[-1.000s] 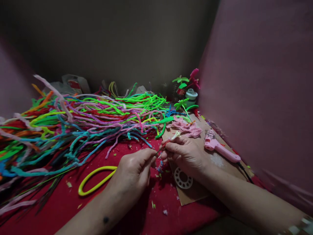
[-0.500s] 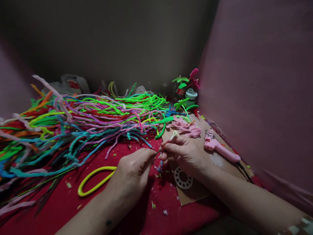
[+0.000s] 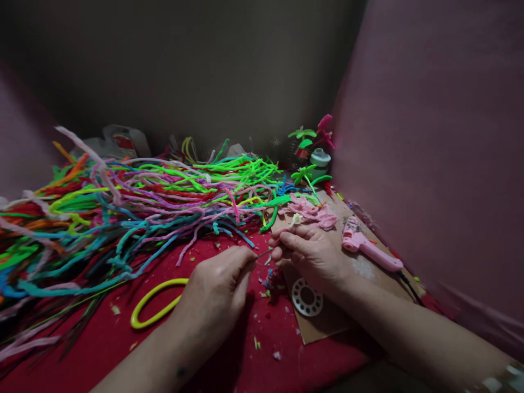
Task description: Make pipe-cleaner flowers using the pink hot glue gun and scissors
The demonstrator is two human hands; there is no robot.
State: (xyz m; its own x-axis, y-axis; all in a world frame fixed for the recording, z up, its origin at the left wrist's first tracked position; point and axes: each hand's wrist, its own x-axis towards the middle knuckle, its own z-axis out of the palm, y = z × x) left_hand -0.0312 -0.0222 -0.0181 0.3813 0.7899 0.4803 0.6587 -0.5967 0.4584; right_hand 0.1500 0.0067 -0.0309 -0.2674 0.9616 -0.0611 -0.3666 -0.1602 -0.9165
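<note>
My left hand (image 3: 223,284) is closed, its thumb and fingers pinching one end of a thin dark wire stem (image 3: 263,255). The other end runs into the closed fingertips of my right hand (image 3: 309,254). A pale yellow-white tuft (image 3: 295,219) sticks up past the right fingers, with a bit of pink beside it; the join is hidden by the fingers. Beneath my right wrist lies a white disc with a ring of holes (image 3: 307,297), on a cardboard sheet (image 3: 323,327). A smooth yellow loop (image 3: 141,303) is partly covered by my left hand.
A large heap of colourful pipe cleaners (image 3: 164,202) fills the left side. On the cardboard are pink fuzzy pieces (image 3: 309,212) and a pink glue gun (image 3: 372,250) with a black cord. Green fuzzy flowers (image 3: 303,173) stand near a pale jar (image 3: 320,159). Scraps litter the red cloth (image 3: 262,360).
My hands have drawn slightly apart, the left moving a little left, so more dark wire shows between them. The pale tuft has shifted slightly right and up with my right hand.
</note>
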